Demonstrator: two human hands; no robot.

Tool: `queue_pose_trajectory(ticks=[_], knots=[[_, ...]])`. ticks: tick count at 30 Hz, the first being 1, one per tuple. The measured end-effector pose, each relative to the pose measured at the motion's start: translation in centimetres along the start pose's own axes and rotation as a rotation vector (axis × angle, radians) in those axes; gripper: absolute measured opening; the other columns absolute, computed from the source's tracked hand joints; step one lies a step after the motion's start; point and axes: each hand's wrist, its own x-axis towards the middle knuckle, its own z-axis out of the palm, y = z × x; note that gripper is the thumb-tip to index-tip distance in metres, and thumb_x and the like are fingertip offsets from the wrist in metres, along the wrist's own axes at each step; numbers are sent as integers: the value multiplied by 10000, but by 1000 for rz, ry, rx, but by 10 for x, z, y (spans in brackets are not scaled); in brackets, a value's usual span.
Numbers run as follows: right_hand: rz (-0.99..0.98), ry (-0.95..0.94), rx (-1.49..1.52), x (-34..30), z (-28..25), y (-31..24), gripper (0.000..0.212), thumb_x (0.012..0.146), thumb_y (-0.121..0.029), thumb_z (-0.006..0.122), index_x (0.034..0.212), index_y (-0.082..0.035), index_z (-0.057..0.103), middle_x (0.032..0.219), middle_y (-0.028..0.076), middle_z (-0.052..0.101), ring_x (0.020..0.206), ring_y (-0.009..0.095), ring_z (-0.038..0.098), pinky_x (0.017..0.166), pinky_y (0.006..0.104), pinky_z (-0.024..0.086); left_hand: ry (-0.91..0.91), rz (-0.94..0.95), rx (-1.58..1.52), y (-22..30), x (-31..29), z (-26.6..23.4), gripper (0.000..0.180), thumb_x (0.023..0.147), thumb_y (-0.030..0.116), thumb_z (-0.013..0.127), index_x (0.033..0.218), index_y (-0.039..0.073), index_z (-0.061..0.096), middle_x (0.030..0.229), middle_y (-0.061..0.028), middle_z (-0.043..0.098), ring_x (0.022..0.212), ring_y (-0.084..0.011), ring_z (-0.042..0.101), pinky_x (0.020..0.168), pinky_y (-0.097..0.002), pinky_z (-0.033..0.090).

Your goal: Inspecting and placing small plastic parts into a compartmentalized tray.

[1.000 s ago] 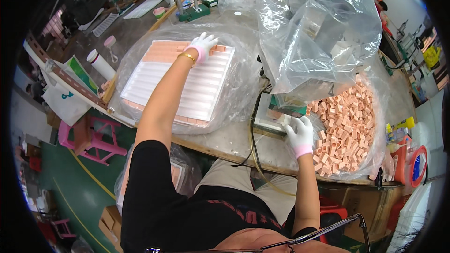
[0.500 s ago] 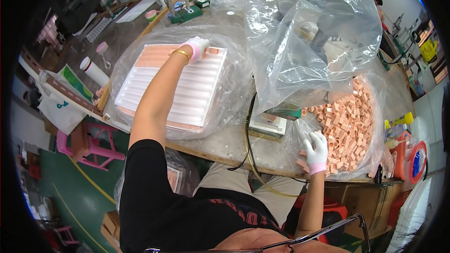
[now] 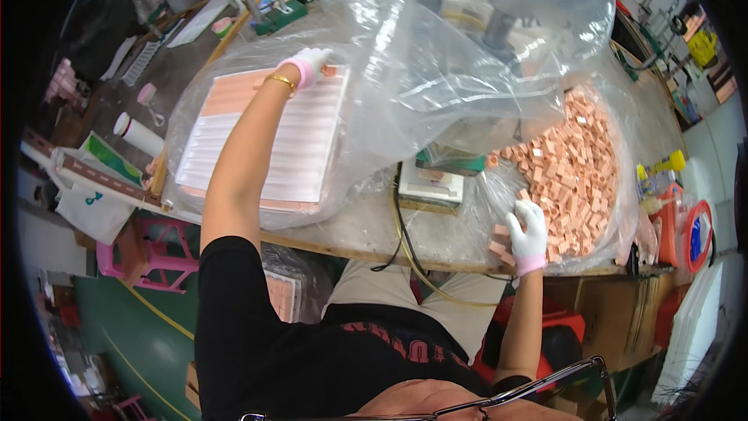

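My left hand (image 3: 313, 61), in a white glove with a pink cuff, is over the far right corner of a white ribbed tray (image 3: 265, 144). Its fingertips are blurred and partly hidden, beside small pinkish-orange blocks (image 3: 330, 71). Rows of such blocks (image 3: 230, 95) fill the tray's far left part; bare white grooves run across its middle. My right hand (image 3: 531, 228), gloved alike, rests at the near left edge of a large heap of loose blocks (image 3: 573, 179). Its thumb stands apart from its fingers, and I see nothing between them. A few blocks (image 3: 501, 243) lie just left of it.
A big clear plastic bag (image 3: 475, 54) hangs over the table's middle. Beneath it sit a green-and-white device (image 3: 432, 185) and dark cables (image 3: 399, 226). A white cylinder (image 3: 139, 134) is left of the tray; a red-orange container (image 3: 666, 222) stands at the right edge.
The whole view has shifted, and the hanging plastic bag now spreads further left, close to the tray. My left hand has moved slightly toward the tray's right edge. My right hand stays by the heap.
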Motion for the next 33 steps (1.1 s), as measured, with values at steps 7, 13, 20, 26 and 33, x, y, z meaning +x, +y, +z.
queue_pose_trajectory(ticks=[7, 13, 20, 26, 33], knots=[[-75, 28, -23, 10, -2, -3, 267, 759, -116, 707, 999, -24, 634, 994, 141, 606, 995, 302, 572, 881, 363, 452, -259, 403, 33, -93, -88, 117, 188, 773, 123, 561, 914, 47, 660, 944, -193, 659, 933, -364, 618, 813, -428, 494], [-5, -122, -208, 16, -26, -8, 222, 754, -155, 677, 951, -63, 632, 944, 101, 624, 917, 291, 587, 811, 376, 467, -313, 497, -77, -196, 34, 176, 194, 770, 129, 566, 919, 51, 662, 951, -192, 659, 936, -359, 619, 813, -424, 494], [-356, -311, -601, 14, -6, -15, 166, 666, -121, 611, 831, -126, 621, 832, 54, 576, 872, 257, 556, 723, 409, 446, -269, 412, -95, -216, 7, 125, 202, 766, 137, 571, 925, 57, 664, 959, -190, 658, 938, -352, 619, 813, -421, 493], [-281, -294, -427, 26, 2, -28, 131, 679, -153, 623, 791, -87, 612, 839, 90, 569, 851, 295, 553, 723, 404, 453, -193, 311, -128, -85, -61, 108, 208, 762, 144, 575, 930, 61, 666, 965, -188, 657, 941, -347, 620, 813, -418, 493], [-304, -277, -240, 9, 7, -40, 170, 666, -103, 672, 815, -61, 601, 864, 117, 596, 862, 323, 560, 772, 425, 439, -142, 30, -46, 21, 8, 9, 221, 760, 172, 589, 943, 87, 679, 989, -171, 655, 943, -329, 622, 817, -390, 492]])
